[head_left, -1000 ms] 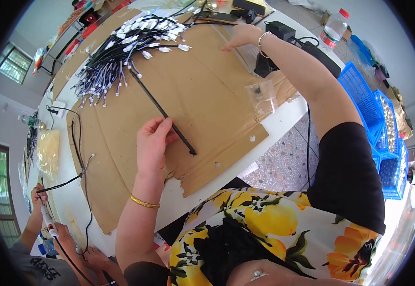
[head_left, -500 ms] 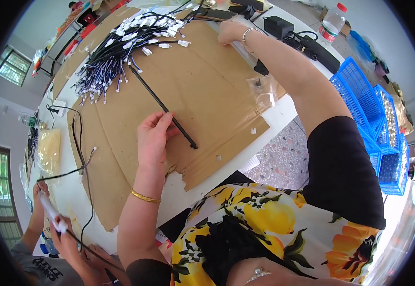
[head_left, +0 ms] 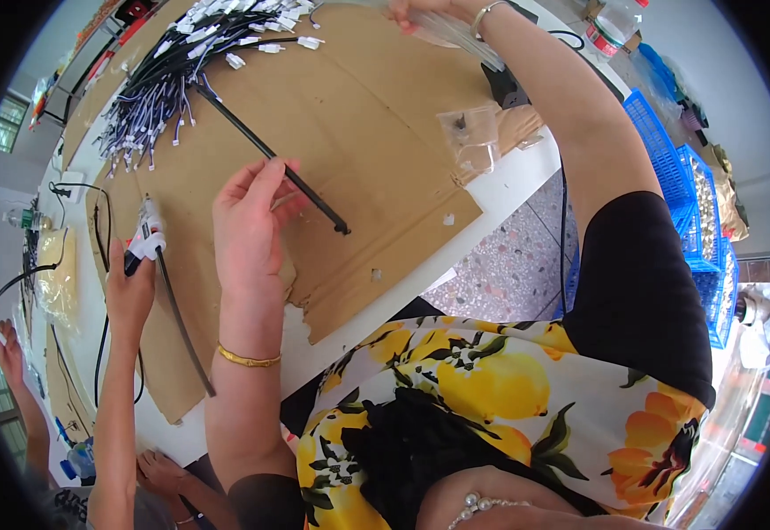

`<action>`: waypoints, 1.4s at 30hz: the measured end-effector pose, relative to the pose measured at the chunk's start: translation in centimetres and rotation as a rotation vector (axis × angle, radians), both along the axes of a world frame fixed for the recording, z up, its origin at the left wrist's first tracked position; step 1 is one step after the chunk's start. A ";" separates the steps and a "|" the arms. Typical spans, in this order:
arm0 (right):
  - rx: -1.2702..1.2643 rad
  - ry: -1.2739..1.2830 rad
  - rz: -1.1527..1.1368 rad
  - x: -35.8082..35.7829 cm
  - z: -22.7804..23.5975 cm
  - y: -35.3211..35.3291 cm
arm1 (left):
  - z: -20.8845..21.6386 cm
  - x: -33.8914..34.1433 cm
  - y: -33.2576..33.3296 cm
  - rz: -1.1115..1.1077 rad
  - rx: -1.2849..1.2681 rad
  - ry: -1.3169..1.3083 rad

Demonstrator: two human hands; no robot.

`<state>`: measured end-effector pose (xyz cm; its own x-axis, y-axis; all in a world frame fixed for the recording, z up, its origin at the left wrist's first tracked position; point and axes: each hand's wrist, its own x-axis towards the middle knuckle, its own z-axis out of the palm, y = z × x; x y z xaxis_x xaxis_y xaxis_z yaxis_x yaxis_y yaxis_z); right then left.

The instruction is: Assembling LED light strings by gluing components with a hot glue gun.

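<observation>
Cardboard [head_left: 385, 132] covers the table; the black tube [head_left: 279, 163] is still pressed by the left hand [head_left: 248, 234], fingers together. The right hand [head_left: 424, 11], now farther out, grips clear tubing [head_left: 460, 40]; a co-worker's hand [head_left: 130, 291] has newly come in.

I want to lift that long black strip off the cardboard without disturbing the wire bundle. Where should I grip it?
Pinch the black strip at its free near end, coming from the table's front edge. It lies flat and diagonal; that end is bare on the cardboard, while its far end runs into the wire bundle.
</observation>
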<state>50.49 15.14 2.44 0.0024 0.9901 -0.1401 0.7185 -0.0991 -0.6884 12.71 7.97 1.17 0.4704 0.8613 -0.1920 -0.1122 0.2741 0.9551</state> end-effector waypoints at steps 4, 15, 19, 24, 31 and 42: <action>0.220 0.536 -0.095 -4.4 3.2 -1.7 | 0.1 1.5 -1.1 0.054 -0.044 -0.155; 0.420 0.368 -0.048 -1.9 7.5 -3.8 | -1.6 6.5 -5.4 0.188 -0.098 -0.259; 0.564 0.694 -0.200 -2.3 8.4 -5.5 | -0.6 8.7 -6.6 0.232 -0.091 -0.259; 0.684 1.130 -0.251 -2.0 10.7 -8.2 | 0.7 10.7 -4.3 0.210 0.000 -0.166; 0.578 0.976 -0.233 -2.4 10.4 -12.7 | -0.9 13.3 3.1 -0.042 0.239 0.359; 0.540 0.683 -0.260 -4.4 8.1 -17.2 | -2.4 17.0 4.8 -0.156 1.173 0.775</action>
